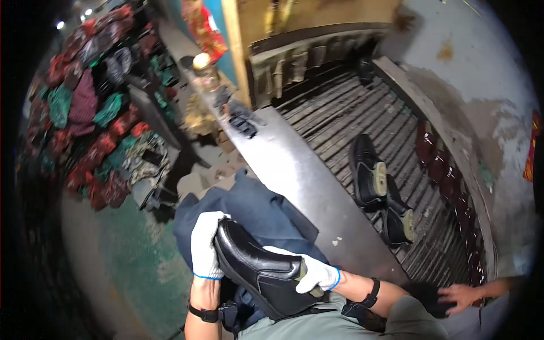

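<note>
A black leather shoe (258, 263) lies across my lap, its toe pointing up and to the left. Wrapped in a white knit glove, my left hand (205, 243) is closed around the toe end. My right hand (317, 276), gloved the same way, grips the heel end at the shoe's opening. A pale yellowish-green piece shows at that opening, partly covered by the right fingers. Dark blue cloth (249, 201) is spread beneath and beyond the shoe. Each forearm wears a black strap.
A metal ledge (317, 198) runs diagonally beside me, with a small black object (243, 126) on it. Black shoes (368, 173) with pale pieces inside rest on the slatted conveyor (334, 119). Piled bags (102, 130) stand far left. Another person's hand (462, 296) is at lower right.
</note>
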`<act>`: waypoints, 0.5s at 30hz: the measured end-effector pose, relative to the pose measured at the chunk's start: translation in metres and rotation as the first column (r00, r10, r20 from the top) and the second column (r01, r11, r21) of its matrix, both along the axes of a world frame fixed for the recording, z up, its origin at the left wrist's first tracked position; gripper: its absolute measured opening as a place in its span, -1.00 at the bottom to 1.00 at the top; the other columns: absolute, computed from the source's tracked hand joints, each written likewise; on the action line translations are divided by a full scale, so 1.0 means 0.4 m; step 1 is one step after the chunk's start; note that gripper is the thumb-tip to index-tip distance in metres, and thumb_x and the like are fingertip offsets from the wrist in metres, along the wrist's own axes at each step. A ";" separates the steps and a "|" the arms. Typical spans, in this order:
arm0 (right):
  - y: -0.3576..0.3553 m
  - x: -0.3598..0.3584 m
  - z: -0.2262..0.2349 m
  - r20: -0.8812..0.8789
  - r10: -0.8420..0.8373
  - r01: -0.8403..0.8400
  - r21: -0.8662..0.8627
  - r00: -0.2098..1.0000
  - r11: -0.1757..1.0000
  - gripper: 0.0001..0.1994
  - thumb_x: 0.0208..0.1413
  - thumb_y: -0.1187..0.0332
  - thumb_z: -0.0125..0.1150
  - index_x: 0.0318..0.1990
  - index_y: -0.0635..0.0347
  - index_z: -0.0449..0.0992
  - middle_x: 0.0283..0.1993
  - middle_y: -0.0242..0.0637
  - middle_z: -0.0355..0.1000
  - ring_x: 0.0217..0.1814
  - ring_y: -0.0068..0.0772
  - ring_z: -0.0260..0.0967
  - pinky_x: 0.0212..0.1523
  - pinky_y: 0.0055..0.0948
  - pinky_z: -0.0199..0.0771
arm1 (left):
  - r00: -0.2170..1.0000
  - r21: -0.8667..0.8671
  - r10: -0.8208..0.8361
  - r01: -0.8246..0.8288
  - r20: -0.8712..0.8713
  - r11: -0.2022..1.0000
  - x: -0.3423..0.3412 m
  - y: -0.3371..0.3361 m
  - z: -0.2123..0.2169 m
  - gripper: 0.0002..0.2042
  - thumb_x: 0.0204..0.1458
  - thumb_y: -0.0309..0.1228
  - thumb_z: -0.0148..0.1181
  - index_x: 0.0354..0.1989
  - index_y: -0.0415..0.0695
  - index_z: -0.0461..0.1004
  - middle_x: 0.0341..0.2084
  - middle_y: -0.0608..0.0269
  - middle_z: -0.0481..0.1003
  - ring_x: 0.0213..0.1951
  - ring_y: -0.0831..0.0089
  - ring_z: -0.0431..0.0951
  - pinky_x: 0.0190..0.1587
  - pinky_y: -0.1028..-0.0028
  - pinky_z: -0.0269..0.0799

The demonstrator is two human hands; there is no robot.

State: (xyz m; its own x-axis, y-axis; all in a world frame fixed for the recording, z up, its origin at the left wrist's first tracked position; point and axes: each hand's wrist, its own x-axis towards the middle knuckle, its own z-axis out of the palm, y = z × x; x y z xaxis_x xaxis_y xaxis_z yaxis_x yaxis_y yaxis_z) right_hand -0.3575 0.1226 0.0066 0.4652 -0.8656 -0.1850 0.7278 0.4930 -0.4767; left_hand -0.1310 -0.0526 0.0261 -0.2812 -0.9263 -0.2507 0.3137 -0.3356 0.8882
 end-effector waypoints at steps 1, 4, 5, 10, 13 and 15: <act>0.004 -0.009 0.005 -0.004 -0.046 0.046 0.008 0.999 0.999 0.32 -0.18 0.55 0.64 0.76 0.31 -0.14 0.74 -0.10 0.17 0.76 -0.25 0.14 0.81 -0.21 -0.11 | 0.994 -0.079 -0.057 0.064 0.098 0.995 -0.017 -0.017 0.004 -0.74 0.46 -0.30 0.18 0.03 -0.24 0.64 -0.07 0.15 0.68 -0.01 0.35 0.65 0.16 0.36 0.56; 0.003 -0.087 0.026 0.002 -0.153 0.153 0.046 0.988 0.987 0.29 -0.21 0.58 0.60 0.74 0.34 -0.07 0.72 -0.03 0.20 0.76 -0.21 0.14 0.81 -0.19 -0.09 | 0.931 -0.333 -0.058 0.187 0.361 0.924 -0.097 -0.038 0.049 -0.65 0.54 -0.26 0.11 0.25 -0.26 0.59 0.16 0.13 0.63 0.19 0.35 0.60 0.33 0.39 0.44; -0.012 -0.117 0.063 -0.066 -0.215 0.215 -0.008 0.974 0.977 0.23 -0.16 0.55 0.56 0.73 0.35 -0.05 0.70 0.06 0.22 0.77 -0.20 0.13 0.81 -0.16 -0.11 | 0.965 -0.382 -0.009 0.113 0.263 0.917 -0.099 -0.045 0.010 -0.57 0.57 -0.21 0.08 0.42 -0.25 0.48 0.31 0.09 0.54 0.30 0.30 0.56 0.41 0.33 0.40; -0.119 -0.448 0.011 -0.419 -0.586 0.587 -0.144 0.694 0.797 -0.56 0.06 0.50 0.35 0.14 0.32 0.51 -0.11 -0.24 0.58 -0.11 -0.37 0.56 -0.01 -0.38 0.55 | 0.972 -0.164 -0.229 0.219 -0.045 0.962 -0.110 -0.052 0.019 -0.52 0.53 -0.06 0.10 0.35 -0.21 0.51 0.30 0.01 0.57 0.24 0.14 0.65 0.27 0.20 0.60; -0.341 -0.667 -0.044 -0.723 -0.522 0.637 -0.148 0.452 0.757 -0.61 -0.01 0.60 0.41 0.04 0.27 0.61 -0.26 -0.29 0.62 -0.32 -0.44 0.60 -0.22 -0.41 0.67 | 0.976 -0.068 -0.216 0.213 -0.040 0.975 -0.089 -0.033 0.014 -0.51 0.49 -0.11 0.21 0.28 -0.34 0.52 0.15 -0.10 0.64 0.10 0.08 0.71 0.16 0.19 0.67; -0.402 -0.774 -0.109 -0.914 -0.405 0.626 -0.299 0.029 0.720 -0.44 -0.08 0.52 0.51 0.18 0.22 0.62 -0.17 -0.22 0.66 -0.17 -0.29 0.63 -0.13 -0.28 0.70 | 0.973 -0.047 -0.229 0.229 -0.003 0.972 -0.078 -0.038 -0.001 -0.51 0.47 -0.11 0.24 0.27 -0.34 0.52 0.13 -0.11 0.65 0.08 0.08 0.72 0.14 0.18 0.67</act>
State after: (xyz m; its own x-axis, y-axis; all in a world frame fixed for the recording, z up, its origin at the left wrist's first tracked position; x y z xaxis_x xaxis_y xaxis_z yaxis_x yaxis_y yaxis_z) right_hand -0.6671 -0.0380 -0.0370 -0.6725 -0.7077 -0.2168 -0.0422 0.3291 -0.9434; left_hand -0.1624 -0.0679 0.0258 -0.4894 -0.8474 -0.2057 0.2410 -0.3581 0.9021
